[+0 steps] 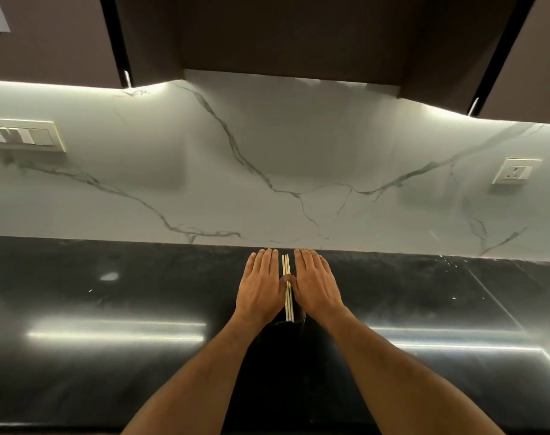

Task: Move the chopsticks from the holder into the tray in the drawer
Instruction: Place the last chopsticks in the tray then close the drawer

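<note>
Chopsticks [287, 287], a pale bundle, lie on the dark countertop [110, 356] in the narrow gap between both hands, pointing at the marble backsplash [267, 167]. Left hand [261, 287] and right hand [314, 284] rest palm-down, fingers straight and together, flanking the bundle; the thumbs meet over its middle, gripping nothing.

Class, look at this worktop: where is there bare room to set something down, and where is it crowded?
Bare stretches of the black counter lie left of the left hand and right of the right hand, up to the marble wall. It is crowded only between the hands, around the chopsticks.
</note>
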Demonstrator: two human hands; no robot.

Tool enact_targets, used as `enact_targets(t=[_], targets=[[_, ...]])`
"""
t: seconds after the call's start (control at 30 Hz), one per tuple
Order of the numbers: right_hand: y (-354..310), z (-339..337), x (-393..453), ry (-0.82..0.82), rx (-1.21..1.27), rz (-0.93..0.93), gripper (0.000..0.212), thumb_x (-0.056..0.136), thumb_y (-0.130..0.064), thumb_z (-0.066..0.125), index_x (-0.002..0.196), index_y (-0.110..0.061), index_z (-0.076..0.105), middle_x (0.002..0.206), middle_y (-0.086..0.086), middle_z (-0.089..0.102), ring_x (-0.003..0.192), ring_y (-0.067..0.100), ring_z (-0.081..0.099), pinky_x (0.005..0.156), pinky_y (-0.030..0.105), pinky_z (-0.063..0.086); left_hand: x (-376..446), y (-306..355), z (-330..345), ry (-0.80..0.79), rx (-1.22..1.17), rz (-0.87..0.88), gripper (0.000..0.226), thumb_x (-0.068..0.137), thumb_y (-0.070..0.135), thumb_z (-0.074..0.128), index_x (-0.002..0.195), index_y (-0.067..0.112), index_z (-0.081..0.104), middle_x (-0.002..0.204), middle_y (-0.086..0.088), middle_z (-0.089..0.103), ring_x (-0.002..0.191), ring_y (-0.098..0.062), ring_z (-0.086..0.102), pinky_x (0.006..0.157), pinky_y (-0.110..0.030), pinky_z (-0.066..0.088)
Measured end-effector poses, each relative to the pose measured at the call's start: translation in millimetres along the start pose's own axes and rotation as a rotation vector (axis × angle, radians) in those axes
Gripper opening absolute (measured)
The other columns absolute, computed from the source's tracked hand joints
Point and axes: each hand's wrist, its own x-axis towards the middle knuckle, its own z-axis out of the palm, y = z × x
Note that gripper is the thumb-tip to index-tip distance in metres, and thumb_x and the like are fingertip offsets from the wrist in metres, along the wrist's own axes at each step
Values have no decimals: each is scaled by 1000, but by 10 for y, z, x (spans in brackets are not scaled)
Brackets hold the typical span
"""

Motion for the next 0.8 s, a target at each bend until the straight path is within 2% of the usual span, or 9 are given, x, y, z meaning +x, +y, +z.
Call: enact_targets(t=[0.2,0.33,0.37,0.43,0.5,0.6,0.7,0.8], targets=[[99,533,302,-94,206,65,52,101,-32,55,143,-3,45,141,16,56,132,31,52,114,44,42,274,-116,534,-52,-48,-22,59,104,41,27,149,6,39,153,-14,47,145,-28,41,123,-47,28],[75,702,463,-223,558,331,56,101,-28,56,149,-7,38,145,10,51,137,27,46,115,41,39,327,-144,699,-52,-102,-18,64,96,41,20,144,6,45,147,-13,53,140,-27,47,123,-47,29],[70,740,506,-246,648,400,53,100,-27,59,147,-8,43,138,9,58,130,25,53,111,41,44,332,-148,727,-50,-107,-11,63,96,41,20,142,7,46,145,-11,54,139,-26,48,123,-46,28],[56,795,570,-239,789,492,30,96,-22,65,124,-10,63,106,6,72,97,18,68,92,37,56,338,-160,776,-44,-117,5,58,95,39,21,138,9,48,141,-8,56,135,-24,50,124,-45,27],[48,813,603,-208,825,522,5,93,-14,68,97,-11,71,84,2,72,76,12,67,76,29,58,342,-168,804,-40,-132,19,54,96,37,21,134,12,49,136,-5,58,131,-21,52,124,-43,28],[39,837,642,-197,853,560,12,90,-4,70,99,-10,76,88,2,75,79,8,69,76,21,59,351,-184,825,-43,-151,46,48,96,37,22,130,16,49,128,0,57,124,-16,53,123,-42,27],[24,858,665,-211,918,621,17,89,-1,71,103,-10,77,93,4,77,84,11,72,83,29,62,349,-192,831,-48,-189,51,51,96,39,21,131,16,49,129,0,57,124,-16,53,123,-42,28],[26,843,670,-177,965,684,17,87,-2,74,101,-10,79,90,3,77,81,10,73,81,33,63,332,-179,797,-21,-208,58,50,97,37,22,131,14,50,127,0,58,121,-16,54,121,-41,31]])
